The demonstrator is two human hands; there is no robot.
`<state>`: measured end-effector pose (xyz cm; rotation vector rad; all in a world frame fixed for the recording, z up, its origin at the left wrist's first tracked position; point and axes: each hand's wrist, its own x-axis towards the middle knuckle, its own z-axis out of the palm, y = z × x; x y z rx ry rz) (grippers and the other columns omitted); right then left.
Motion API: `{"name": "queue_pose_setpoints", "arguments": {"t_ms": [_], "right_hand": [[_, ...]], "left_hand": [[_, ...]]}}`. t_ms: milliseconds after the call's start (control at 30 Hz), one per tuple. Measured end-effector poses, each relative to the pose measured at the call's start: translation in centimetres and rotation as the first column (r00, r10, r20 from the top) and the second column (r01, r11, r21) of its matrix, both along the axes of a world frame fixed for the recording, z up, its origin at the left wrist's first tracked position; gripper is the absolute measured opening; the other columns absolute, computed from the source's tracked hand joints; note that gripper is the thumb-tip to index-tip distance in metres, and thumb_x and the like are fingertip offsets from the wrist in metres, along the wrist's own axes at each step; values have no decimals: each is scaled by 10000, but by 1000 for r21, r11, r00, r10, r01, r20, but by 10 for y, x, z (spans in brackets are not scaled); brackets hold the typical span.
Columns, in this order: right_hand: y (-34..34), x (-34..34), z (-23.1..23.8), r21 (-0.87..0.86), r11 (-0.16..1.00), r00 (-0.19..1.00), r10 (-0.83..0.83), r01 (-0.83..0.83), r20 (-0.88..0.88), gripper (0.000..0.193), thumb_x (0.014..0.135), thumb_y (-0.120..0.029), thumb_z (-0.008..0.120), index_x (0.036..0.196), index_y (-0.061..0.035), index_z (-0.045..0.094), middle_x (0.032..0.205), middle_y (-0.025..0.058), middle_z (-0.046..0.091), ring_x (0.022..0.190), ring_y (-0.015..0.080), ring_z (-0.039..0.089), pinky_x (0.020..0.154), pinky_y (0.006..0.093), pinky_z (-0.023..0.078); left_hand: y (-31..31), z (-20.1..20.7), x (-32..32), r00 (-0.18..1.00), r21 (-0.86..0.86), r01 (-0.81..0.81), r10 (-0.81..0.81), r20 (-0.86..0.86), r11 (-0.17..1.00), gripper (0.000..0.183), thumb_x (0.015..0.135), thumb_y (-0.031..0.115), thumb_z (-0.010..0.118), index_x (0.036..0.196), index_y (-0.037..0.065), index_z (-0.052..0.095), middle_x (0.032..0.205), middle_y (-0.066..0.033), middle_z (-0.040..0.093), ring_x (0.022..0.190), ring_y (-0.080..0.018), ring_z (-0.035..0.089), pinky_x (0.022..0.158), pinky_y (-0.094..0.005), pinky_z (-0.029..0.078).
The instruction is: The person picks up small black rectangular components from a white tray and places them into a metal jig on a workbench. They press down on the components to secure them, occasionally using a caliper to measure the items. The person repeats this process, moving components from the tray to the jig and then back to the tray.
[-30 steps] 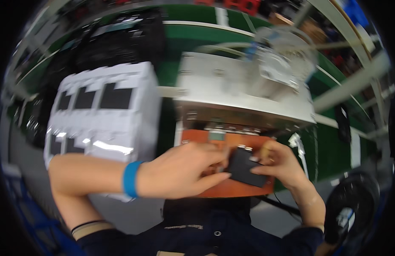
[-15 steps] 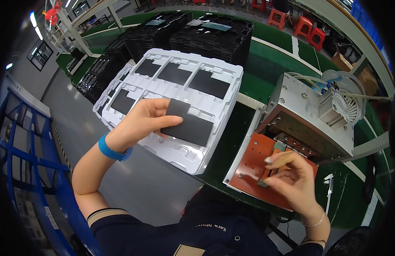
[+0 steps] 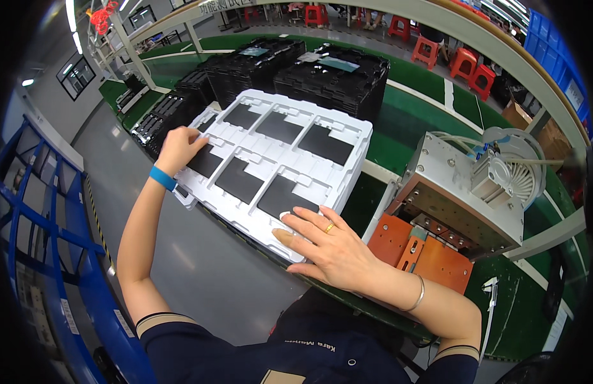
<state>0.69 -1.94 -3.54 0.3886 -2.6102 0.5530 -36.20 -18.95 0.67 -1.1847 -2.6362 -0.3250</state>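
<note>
A white moulded plastic tray (image 3: 250, 148) holds several flat black sheets, each notched at a corner, in separate pockets. At the tray's left end, my left hand (image 3: 179, 148), wearing a blue wristband, has its fingers bent and somewhat apart beside a black sheet (image 3: 205, 160). Whether those fingertips press on the tray or the sheet I cannot tell. My right hand (image 3: 331, 246) lies with spread fingers over the tray's near right corner. Its fingertips, some in finger cots, are close to the nearest black sheet (image 3: 282, 197). Neither hand holds a sheet.
Right of the tray stands a metal press (image 3: 463, 185) with an orange base plate (image 3: 440, 265). A caliper (image 3: 490, 294) lies on the green table beyond it. Stacked black trays (image 3: 335, 80) rise behind the white tray. Blue racking (image 3: 53, 237) stands at the left.
The black sheet that my left hand held now lies in the tray's near right pocket. My left hand moved to the tray's left end; my right hand came from the press to the tray.
</note>
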Motion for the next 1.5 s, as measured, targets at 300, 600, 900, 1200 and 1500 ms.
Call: {"name": "queue_pose_setpoints", "arguments": {"t_ms": [300, 600, 900, 1200, 1500], "right_hand": [[-5, 4, -8, 16, 1000, 995, -21, 22, -96, 551, 874, -392, 682, 1348, -148, 544, 1402, 119, 489, 1317, 279, 451, 1051, 506, 376], [-4, 9, -6, -58, 997, 966, 28, -44, -256, 357, 849, -299, 719, 1133, -92, 658, 1249, 97, 586, 1143, 263, 579, 897, 392, 483], [3, 14, -4, -87, 996, 947, -19, -9, -319, 274, 822, -234, 751, 1042, -82, 692, 1210, 91, 606, 1088, 247, 594, 850, 356, 501], [5, 13, 0, -95, 995, 949, -52, 23, -311, 263, 778, -193, 773, 997, -67, 700, 1194, 89, 617, 1051, 249, 598, 844, 352, 511], [3, 11, 2, -119, 993, 963, -37, 5, -266, 219, 790, -147, 752, 978, -54, 688, 1190, 102, 612, 1027, 265, 605, 847, 373, 518]], "left_hand": [[20, 24, -7, 769, -53, -229, 214, 602, 972, 491, 882, 426, 687, 1154, 18, 699, 963, -83, 667, 861, -173, 602, 763, -328, 491], [26, 53, -35, 357, 111, -374, 33, 933, 921, 410, 973, 388, 609, 1136, 18, 677, 998, -126, 708, 814, -168, 695, 708, -326, 594], [35, 45, -44, 361, 381, -175, -301, 883, 908, 364, 979, 328, 615, 1181, 26, 636, 1049, -88, 704, 845, -143, 704, 745, -313, 610], [-87, 44, -53, 200, 643, -473, -638, 744, 602, 358, 993, 210, 586, 1259, -29, 572, 1155, -192, 675, 981, -253, 704, 831, -390, 607], [-196, -80, -165, 512, 713, -690, -612, 602, 125, 412, 1014, 282, 538, 1283, -30, 550, 1204, -206, 654, 1039, -342, 672, 901, -482, 573]]}}
